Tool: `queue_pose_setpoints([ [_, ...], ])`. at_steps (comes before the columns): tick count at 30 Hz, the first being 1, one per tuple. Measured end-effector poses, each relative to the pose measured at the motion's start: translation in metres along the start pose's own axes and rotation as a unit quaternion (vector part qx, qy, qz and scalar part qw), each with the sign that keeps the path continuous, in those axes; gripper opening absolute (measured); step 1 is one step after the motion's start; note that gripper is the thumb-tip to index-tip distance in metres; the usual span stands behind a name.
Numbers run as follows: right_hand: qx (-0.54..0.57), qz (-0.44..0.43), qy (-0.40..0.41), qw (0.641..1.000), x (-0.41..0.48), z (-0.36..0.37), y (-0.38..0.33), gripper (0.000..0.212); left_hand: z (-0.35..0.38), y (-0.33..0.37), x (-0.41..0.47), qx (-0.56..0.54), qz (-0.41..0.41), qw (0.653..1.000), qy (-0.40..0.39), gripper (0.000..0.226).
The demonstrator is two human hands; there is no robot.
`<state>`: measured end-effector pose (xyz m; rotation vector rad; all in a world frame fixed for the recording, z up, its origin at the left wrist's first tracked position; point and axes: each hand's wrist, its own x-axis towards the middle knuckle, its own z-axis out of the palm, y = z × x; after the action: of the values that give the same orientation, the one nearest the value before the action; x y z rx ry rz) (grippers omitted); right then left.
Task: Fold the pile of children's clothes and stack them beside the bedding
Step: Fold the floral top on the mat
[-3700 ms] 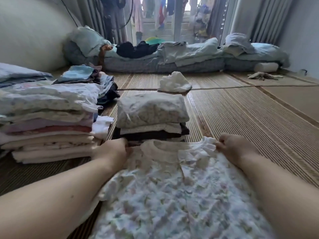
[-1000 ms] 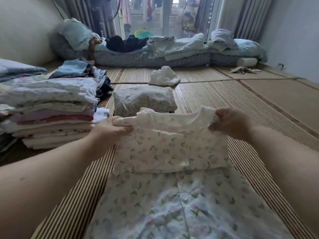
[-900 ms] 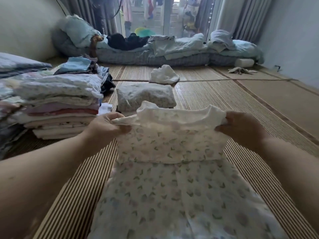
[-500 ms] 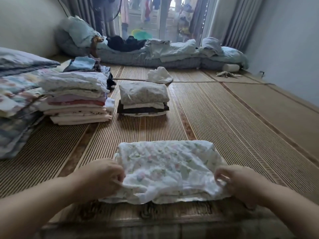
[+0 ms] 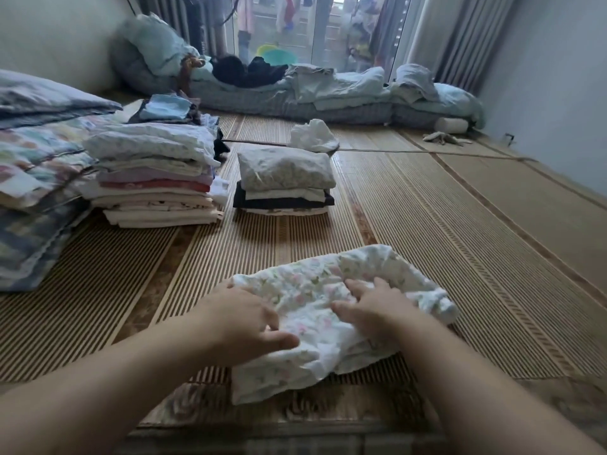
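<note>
Definitely somebody's bedroom at home: woven mats (image 5: pixel 460 224) are lying underfoot, folded bedding (image 5: pixel 39 152) is sitting by the wall (image 5: pixel 49 34), and laundry (image 5: pixel 244 9) is hanging outside the curtained window (image 5: pixel 315 24).

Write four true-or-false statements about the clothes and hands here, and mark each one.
1. The left hand and right hand both touch the floral garment. True.
2. The tall stack stands left of the short stack. True.
3. The floral garment lies on top of the short stack. False: it lies on the mat, nearer the person.
4. The crumpled white cloth tops the tall stack. False: it lies on the mat behind the short stack.
</note>
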<state>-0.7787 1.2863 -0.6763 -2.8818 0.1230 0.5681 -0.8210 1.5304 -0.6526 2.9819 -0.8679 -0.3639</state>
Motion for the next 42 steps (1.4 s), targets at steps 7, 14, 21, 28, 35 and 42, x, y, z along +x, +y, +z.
queue_pose_setpoints([
  [7, -0.151, -0.151, -0.045, 0.976, 0.081, -0.039, 0.001, 0.071, -0.003, 0.048, 0.021, -0.006, 0.129, 0.990, -0.050, 0.061],
  [14, -0.175, -0.277, 0.165, 0.930, 0.055, -0.047, -0.006, 0.052, 0.002, 0.083, 0.045, -0.039, 0.213, 0.976, 0.005, 0.047],
  [21, 0.011, -0.365, 0.111, 0.924, -0.054, 0.001, 0.045, 0.062, -0.007, 0.008, 0.016, -0.025, 0.131, 0.989, -0.066, 0.069],
  [28, -0.102, -0.316, 0.096, 0.938, -0.068, 0.028, 0.053, 0.052, 0.022, -0.001, 0.000, -0.024, 0.101, 0.995, 0.007, 0.065],
  [35, 0.148, -0.243, 0.043, 0.958, -0.078, -0.006, 0.044, 0.020, 0.001, 0.002, -0.005, -0.126, 0.046, 0.988, 0.074, 0.016],
  [42, 0.376, -0.290, -0.252, 0.843, -0.080, -0.060, 0.040, 0.016, -0.039, -0.016, -0.018, -0.583, 0.072, 0.801, -0.120, 0.039],
])
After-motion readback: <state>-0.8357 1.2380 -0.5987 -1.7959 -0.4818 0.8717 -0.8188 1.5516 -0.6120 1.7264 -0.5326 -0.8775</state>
